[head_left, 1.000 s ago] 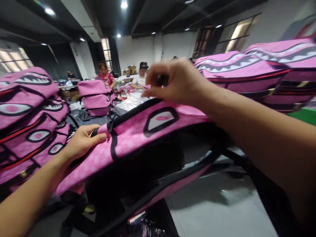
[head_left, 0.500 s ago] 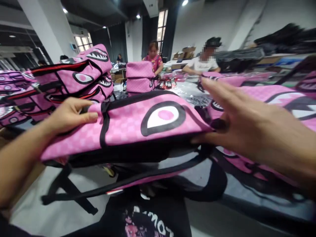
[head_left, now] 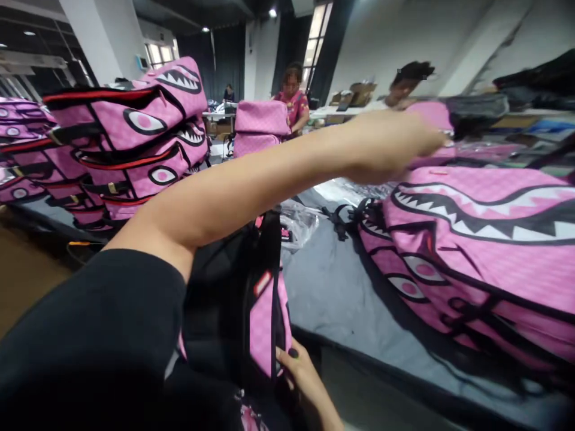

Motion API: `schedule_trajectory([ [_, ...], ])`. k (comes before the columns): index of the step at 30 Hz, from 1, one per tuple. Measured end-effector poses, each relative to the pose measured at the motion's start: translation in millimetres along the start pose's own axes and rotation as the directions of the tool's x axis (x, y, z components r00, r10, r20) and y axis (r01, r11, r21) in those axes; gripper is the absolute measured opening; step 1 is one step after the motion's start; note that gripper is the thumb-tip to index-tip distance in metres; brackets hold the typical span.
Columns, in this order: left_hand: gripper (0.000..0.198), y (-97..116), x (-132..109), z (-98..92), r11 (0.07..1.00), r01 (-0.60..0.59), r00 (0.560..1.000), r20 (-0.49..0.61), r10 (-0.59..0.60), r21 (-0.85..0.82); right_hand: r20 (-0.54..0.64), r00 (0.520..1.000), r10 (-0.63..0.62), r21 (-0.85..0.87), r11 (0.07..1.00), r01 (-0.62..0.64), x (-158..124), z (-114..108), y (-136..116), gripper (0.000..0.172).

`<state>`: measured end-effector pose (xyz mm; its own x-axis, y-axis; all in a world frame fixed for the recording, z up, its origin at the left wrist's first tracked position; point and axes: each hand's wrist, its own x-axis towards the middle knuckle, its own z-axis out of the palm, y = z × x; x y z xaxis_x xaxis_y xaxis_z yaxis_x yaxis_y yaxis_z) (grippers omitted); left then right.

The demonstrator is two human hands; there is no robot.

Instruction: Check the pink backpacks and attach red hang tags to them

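A pink checkered backpack [head_left: 262, 326] with black straps stands close against my body, its black back panel partly hidden by my left arm. Low at its right edge, my right hand [head_left: 305, 380] grips it, thumb on the side and fingers partly hidden. My left hand [head_left: 395, 146] reaches across to the upper right, smeared by motion. It appears just in front of a pink bag piece [head_left: 433, 117]; whether it touches that piece I cannot tell. Beneath the left hand, to its right, lies a pile of pink shark-mouth backpacks [head_left: 507, 251].
Stacked pink backpacks [head_left: 135, 129] rise on the left. Clear plastic bags [head_left: 300, 221] lie on the grey-covered table [head_left: 332, 287]. Two pink bags [head_left: 260, 123] stand farther back. One co-worker [head_left: 291, 99] is behind them, another person [head_left: 406, 84] to the right.
The backpack has swung from lying sideways before me to upright near my body. My left hand left it and stretched across to the right; my right hand moved down to its lower edge.
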<state>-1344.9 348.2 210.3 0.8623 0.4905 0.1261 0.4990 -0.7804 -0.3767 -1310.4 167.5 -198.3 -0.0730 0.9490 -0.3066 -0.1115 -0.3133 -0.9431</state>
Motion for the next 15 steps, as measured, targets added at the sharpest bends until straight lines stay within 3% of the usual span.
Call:
schedule_trajectory([
  [2, 0.040, -6, -31, 49.4, 0.995, 0.004, 0.971, -0.237, -0.028, -0.101, -0.011, 0.999, 0.050, -0.040, 0.998, -0.050, 9, -10, 3, 0.055],
  [3, 0.041, -7, -53, 81.0, 0.981, 0.121, 0.942, -0.293, -0.162, -0.152, -0.018, 0.998, 0.063, -0.068, 0.996, -0.064, 14, -15, 4, 0.054],
  [4, 0.045, -3, -77, 116.4, 0.932, 0.283, 0.885, -0.313, -0.344, -0.225, -0.020, 0.997, 0.077, -0.096, 0.992, -0.078, 18, -20, 4, 0.053],
  [5, 0.053, 5, -101, 154.2, 0.850, 0.439, 0.822, -0.253, -0.511, -0.290, -0.008, 0.995, 0.097, -0.134, 0.986, -0.097, 22, -26, 3, 0.053],
  [6, 0.062, 19, -125, 193.0, 0.770, 0.539, 0.788, -0.118, -0.604, -0.343, 0.016, 0.992, 0.124, -0.188, 0.975, -0.119, 23, -33, 0, 0.053],
  [7, 0.069, 37, -146, 230.5, 0.720, 0.572, 0.792, 0.036, -0.610, -0.392, 0.023, 0.989, 0.147, -0.257, 0.957, -0.136, 22, -40, -6, 0.053],
  [8, 0.077, 60, -162, 264.4, 0.719, 0.540, 0.833, 0.150, -0.533, -0.437, -0.009, 0.990, 0.144, -0.323, 0.936, -0.139, 18, -48, -16, 0.052],
  [9, 0.083, 85, -175, 292.6, 0.738, 0.480, 0.872, 0.171, -0.458, -0.474, -0.060, 0.992, 0.112, -0.376, 0.918, -0.127, 12, -54, -32, 0.050],
  [10, 0.076, 110, -182, 313.6, 0.763, 0.411, 0.907, 0.139, -0.397, -0.500, -0.179, 0.983, 0.031, -0.402, 0.910, -0.102, 5, -57, -52, 0.046],
  [11, 0.071, 132, -185, 327.3, 0.773, 0.350, 0.932, 0.115, -0.343, -0.530, -0.334, 0.936, -0.109, -0.361, 0.932, -0.020, -1, -56, -76, 0.044],
  [12, 0.067, 151, -184, 334.5, 0.781, 0.279, 0.954, 0.071, -0.290, -0.559, -0.410, 0.886, -0.214, -0.279, 0.955, 0.102, -6, -49, -103, 0.044],
  [13, 0.064, 165, -181, 336.8, 0.783, 0.199, 0.973, 0.025, -0.229, -0.589, -0.439, 0.849, -0.292, -0.148, 0.956, 0.253, -7, -37, -130, 0.040],
  [15, 0.064, 180, -175, 334.5, 0.748, 0.086, 0.989, -0.035, -0.145, -0.658, -0.338, 0.877, -0.341, 0.176, 0.892, 0.415, 5, -1, -171, 0.034],
])
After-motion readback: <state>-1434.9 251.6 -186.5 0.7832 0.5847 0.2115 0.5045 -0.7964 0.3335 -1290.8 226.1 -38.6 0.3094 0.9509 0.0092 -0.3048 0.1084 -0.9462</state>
